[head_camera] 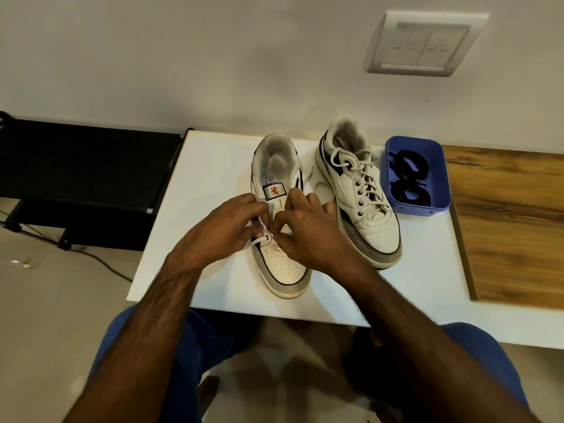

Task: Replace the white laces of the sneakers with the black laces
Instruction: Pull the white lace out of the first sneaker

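Note:
Two white sneakers stand on the white table [213,288]. The left sneaker [282,270] points its toe at me, tongue pulled up. Both hands sit on its lace area. My left hand [222,230] pinches the white lace [263,236] near the lowest eyelets; a loop of it shows between my fingers. My right hand [308,233] also pinches that lace from the right side. The right sneaker [357,190] stands beside it, fully laced in white. Black laces [410,178] lie coiled in a blue tray [439,206] at the right.
A wooden board [512,227] covers the table's right part, next to the tray. A black rack [85,175] stands left of the table, with a cable on the floor. The wall behind carries a switch plate [424,44]. My knees are under the table's front edge.

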`<state>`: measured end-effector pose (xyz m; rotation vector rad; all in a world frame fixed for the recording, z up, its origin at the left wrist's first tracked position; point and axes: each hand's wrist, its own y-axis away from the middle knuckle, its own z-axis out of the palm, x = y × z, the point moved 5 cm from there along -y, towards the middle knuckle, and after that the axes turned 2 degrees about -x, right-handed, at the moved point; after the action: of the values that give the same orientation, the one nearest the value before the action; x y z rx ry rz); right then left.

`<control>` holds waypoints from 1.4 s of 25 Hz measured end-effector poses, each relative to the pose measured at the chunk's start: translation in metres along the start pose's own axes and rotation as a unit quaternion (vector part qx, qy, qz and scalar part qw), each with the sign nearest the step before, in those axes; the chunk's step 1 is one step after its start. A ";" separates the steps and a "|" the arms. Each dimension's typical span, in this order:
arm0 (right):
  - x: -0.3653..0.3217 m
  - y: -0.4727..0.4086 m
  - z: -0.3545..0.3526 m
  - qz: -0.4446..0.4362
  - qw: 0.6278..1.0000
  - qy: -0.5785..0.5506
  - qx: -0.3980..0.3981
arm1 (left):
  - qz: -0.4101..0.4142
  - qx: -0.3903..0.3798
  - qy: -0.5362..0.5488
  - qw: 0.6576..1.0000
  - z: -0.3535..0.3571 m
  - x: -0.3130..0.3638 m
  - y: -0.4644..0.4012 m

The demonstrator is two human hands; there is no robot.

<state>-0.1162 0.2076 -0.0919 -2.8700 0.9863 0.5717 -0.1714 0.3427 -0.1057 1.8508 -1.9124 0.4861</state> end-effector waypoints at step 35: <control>0.023 0.007 -0.033 -0.027 0.988 0.038 0.146 | 0.001 -0.008 0.008 1.000 0.001 0.000 -0.002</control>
<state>-0.0926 0.1835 -0.0693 -2.6642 0.9110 0.2882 -0.1698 0.3427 -0.1067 1.8292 -1.9028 0.4821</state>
